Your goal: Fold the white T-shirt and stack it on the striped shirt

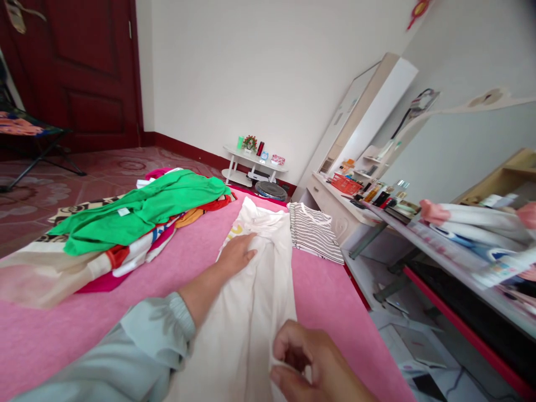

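A long white garment [255, 290] with a bit of yellow print lies lengthwise on the pink bedcover [322, 312], its far end bunched into creases. My left hand [237, 254] rests on the upper part of it, thumb apart from the fingers. Closer to me, my right hand [310, 354] has thumb and fingers curled together on the garment's right edge. Just beyond on the right is a folded black-and-white striped top [315, 231]. To the left of the white garment is a heap of clothes with a green garment [146, 206] on top.
A dressing table [355, 209] with bottles and a red basket [347, 183] stands right of the bed. At right, a grey-topped table [444, 251] holds cloth items. A small white table [255, 159] is by the far wall, and a folding chair [37, 134] stands left.
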The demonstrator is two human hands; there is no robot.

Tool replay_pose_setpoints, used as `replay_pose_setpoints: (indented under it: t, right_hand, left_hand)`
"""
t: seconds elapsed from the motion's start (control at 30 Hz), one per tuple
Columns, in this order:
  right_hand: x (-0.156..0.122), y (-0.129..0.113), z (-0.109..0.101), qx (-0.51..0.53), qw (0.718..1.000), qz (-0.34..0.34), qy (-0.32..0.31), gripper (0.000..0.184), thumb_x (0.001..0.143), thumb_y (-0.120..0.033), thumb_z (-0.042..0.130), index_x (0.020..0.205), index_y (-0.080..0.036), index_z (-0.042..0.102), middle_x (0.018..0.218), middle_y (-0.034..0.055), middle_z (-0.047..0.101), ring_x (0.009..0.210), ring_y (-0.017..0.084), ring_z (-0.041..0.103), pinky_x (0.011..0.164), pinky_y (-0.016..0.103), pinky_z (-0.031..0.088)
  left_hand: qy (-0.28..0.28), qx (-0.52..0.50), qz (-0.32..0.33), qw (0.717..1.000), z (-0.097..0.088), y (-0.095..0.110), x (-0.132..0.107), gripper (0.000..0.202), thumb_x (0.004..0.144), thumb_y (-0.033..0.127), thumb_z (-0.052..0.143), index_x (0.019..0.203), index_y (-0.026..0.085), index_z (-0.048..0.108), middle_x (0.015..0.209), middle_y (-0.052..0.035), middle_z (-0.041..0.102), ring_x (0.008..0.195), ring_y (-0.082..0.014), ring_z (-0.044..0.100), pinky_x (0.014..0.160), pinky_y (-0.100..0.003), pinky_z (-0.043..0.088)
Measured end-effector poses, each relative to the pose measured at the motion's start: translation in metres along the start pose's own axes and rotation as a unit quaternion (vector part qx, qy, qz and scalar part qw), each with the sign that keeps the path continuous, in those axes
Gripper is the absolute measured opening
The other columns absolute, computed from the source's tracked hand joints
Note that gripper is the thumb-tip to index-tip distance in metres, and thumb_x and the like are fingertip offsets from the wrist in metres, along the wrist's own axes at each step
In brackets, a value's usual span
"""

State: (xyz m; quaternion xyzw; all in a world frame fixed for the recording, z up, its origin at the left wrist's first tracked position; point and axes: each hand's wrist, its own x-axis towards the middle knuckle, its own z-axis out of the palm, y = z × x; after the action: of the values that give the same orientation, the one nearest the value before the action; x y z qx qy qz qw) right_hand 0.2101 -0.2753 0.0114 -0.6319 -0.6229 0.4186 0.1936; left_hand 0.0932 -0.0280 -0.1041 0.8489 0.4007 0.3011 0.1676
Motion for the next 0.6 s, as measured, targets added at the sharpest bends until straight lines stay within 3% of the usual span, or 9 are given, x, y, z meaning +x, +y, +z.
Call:
replay_pose_setpoints:
  t: [0.07, 0.13, 0.23, 0.3, 0.43, 0.53, 0.6]
  right_hand:
    - [0.013, 0.003, 0.008, 0.018, 0.995, -0.014, -0.102, 0.016, 0.068, -0.025, 0.065, 0.083, -0.020, 0.062, 0.063, -0.0047, 0.052, 0.058, 0.009, 0.047, 0.052, 0.018, 0.033]
    - [0.027, 0.010, 0.010, 0.020, 0.990, -0.027, -0.138, 0.017, 0.069, -0.029, 0.066, 0.084, -0.019, 0.066, 0.064, -0.0040, 0.055, 0.058, 0.009, 0.049, 0.053, 0.018, 0.035]
    - [0.048, 0.021, 0.005, -0.025, 0.999, -0.045, -0.002, 0.015, 0.077, -0.030, 0.060, 0.084, -0.019, 0.067, 0.064, -0.0031, 0.056, 0.059, 0.009, 0.050, 0.054, 0.018, 0.035]
    - [0.061, 0.029, -0.001, -0.056, 0.994, -0.058, 0.069, 0.020, 0.077, -0.024, 0.057, 0.095, -0.020, 0.065, 0.068, -0.0033, 0.058, 0.060, 0.010, 0.050, 0.056, 0.019, 0.035]
    - [0.074, 0.047, -0.002, -0.109, 0.987, -0.107, 0.055, 0.048, 0.070, -0.010, 0.055, 0.113, -0.030, 0.062, 0.078, -0.0045, 0.061, 0.063, 0.010, 0.053, 0.062, 0.019, 0.038]
    - [0.075, 0.057, 0.004, -0.140, 0.978, -0.146, 0.055, 0.048, 0.072, -0.010, 0.054, 0.112, -0.035, 0.064, 0.084, -0.0038, 0.061, 0.070, 0.011, 0.056, 0.065, 0.020, 0.039]
    - [0.074, 0.060, 0.008, -0.160, 0.971, -0.172, 0.050, 0.046, 0.075, -0.011, 0.053, 0.112, -0.036, 0.064, 0.086, -0.0031, 0.061, 0.075, 0.012, 0.057, 0.068, 0.020, 0.040]
  left_hand:
    - [0.000, -0.010, -0.006, 1.000, 0.002, -0.003, 0.001, 0.052, 0.087, 0.031, 0.050, 0.137, 0.017, 0.043, 0.133, -0.0096, 0.054, 0.122, -0.0229, 0.049, 0.103, -0.035, 0.037]
    - [0.004, -0.023, -0.016, 1.000, 0.003, -0.005, 0.003, 0.051, 0.087, 0.030, 0.050, 0.136, 0.017, 0.043, 0.133, -0.0086, 0.054, 0.121, -0.0216, 0.050, 0.104, -0.034, 0.037]
    - [0.018, -0.047, -0.028, 0.998, 0.004, -0.007, 0.005, 0.050, 0.086, 0.027, 0.050, 0.135, 0.017, 0.045, 0.132, -0.0079, 0.055, 0.120, -0.0207, 0.051, 0.104, -0.033, 0.038]
    - [0.033, -0.064, -0.031, 0.997, 0.005, -0.007, 0.005, 0.050, 0.085, 0.024, 0.050, 0.134, 0.015, 0.046, 0.130, -0.0086, 0.056, 0.119, -0.0205, 0.052, 0.104, -0.032, 0.038]
    - [0.069, -0.089, -0.051, 0.992, 0.008, -0.010, 0.007, 0.049, 0.082, 0.018, 0.049, 0.131, 0.014, 0.046, 0.124, -0.0097, 0.058, 0.110, -0.0185, 0.057, 0.099, -0.030, 0.042]
    - [0.075, -0.084, -0.106, 0.988, 0.010, -0.013, 0.017, 0.053, 0.081, 0.017, 0.050, 0.133, 0.015, 0.041, 0.125, -0.0102, 0.057, 0.095, -0.0161, 0.062, 0.089, -0.028, 0.047]
    - [0.065, -0.059, -0.155, 0.984, 0.007, -0.013, 0.030, 0.058, 0.083, 0.028, 0.053, 0.137, 0.015, 0.035, 0.128, -0.0126, 0.054, 0.093, -0.0175, 0.063, 0.085, -0.029, 0.048]
